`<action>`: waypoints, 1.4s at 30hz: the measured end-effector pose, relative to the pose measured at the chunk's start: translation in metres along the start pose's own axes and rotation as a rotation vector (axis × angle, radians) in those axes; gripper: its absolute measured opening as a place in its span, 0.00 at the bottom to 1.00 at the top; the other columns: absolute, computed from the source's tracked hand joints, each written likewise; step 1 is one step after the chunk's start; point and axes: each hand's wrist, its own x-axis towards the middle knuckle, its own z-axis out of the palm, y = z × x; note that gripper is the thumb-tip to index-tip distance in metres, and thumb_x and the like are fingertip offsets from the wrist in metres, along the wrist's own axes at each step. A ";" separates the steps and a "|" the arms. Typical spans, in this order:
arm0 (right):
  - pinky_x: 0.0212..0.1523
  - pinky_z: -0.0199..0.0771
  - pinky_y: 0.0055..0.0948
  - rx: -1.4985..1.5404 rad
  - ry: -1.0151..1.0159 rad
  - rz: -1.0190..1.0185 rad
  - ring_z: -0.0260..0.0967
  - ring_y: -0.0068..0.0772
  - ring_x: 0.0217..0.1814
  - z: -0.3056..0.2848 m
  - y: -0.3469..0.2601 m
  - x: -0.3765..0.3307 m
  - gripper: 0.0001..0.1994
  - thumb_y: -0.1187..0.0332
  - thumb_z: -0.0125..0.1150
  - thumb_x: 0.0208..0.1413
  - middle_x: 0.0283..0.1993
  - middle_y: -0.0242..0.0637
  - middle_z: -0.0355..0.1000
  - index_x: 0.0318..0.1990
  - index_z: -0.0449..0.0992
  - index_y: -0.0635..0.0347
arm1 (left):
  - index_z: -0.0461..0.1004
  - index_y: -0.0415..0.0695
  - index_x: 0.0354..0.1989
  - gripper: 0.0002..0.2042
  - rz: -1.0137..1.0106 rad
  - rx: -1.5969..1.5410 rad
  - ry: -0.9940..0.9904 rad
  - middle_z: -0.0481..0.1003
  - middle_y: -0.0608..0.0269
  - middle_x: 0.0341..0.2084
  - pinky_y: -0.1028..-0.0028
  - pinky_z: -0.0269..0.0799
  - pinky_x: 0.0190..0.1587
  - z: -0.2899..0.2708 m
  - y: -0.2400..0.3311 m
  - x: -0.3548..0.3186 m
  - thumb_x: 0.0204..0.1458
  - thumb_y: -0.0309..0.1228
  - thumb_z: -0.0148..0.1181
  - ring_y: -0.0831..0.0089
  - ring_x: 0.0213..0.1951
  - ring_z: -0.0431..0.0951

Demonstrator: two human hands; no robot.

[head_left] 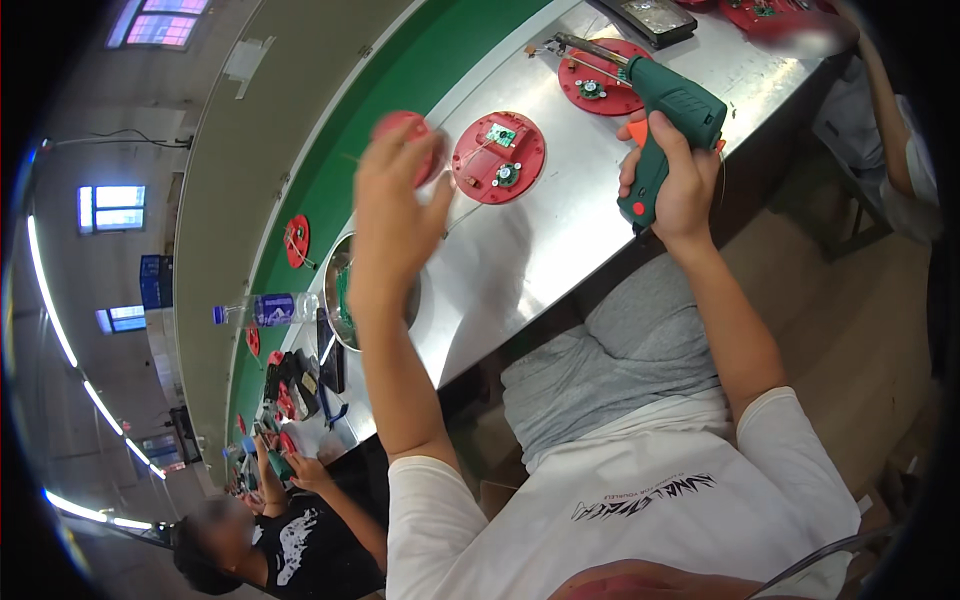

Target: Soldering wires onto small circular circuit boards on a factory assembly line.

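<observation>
My right hand point(683, 190) is wrapped round the grip of a green soldering gun point(680, 105) with an orange trigger. The gun's long metal tip points up and left, passing over a red round plastic cover point(603, 98) that carries a small circuit board. My left hand point(392, 215) is smeared by motion, its fingers over another red round cover point(420, 150). That cover is blurred along with the hand and appears held by it. Between my hands, a red round cover point(520, 165) lies on the metal bench with two small green boards and thin wires.
The metal bench point(570, 215) runs diagonally along a green back strip. Left of my left forearm are a metal bowl point(338, 335) and a clear bottle point(268, 310). Another red cover point(297, 241) sits farther back. A black box point(655, 18) stands at the top. Co-workers sit at both ends.
</observation>
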 end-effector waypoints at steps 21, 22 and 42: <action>0.21 0.69 0.28 -0.083 -0.127 0.055 0.65 0.26 0.20 0.002 0.007 -0.004 0.17 0.58 0.43 0.68 0.40 0.44 0.71 0.46 0.69 0.66 | 0.80 0.39 0.35 0.08 -0.160 0.113 0.196 0.78 0.50 0.46 0.53 0.69 0.57 0.007 -0.016 -0.131 0.50 0.30 0.66 0.49 0.56 0.73; 0.21 0.69 0.28 -0.081 -0.129 0.041 0.65 0.26 0.20 0.003 0.007 -0.004 0.17 0.59 0.43 0.68 0.40 0.44 0.71 0.46 0.69 0.67 | 0.80 0.39 0.34 0.08 -0.212 0.151 0.250 0.78 0.51 0.45 0.54 0.69 0.56 0.004 -0.025 -0.134 0.50 0.30 0.64 0.49 0.54 0.73; 0.23 0.63 0.24 -0.152 -0.089 -0.025 0.62 0.21 0.23 -0.004 0.010 -0.002 0.21 0.56 0.37 0.70 0.42 0.40 0.70 0.47 0.70 0.66 | 0.82 0.39 0.35 0.09 -0.596 0.097 0.354 0.80 0.50 0.34 0.58 0.72 0.47 0.004 -0.139 -0.121 0.51 0.31 0.61 0.50 0.41 0.76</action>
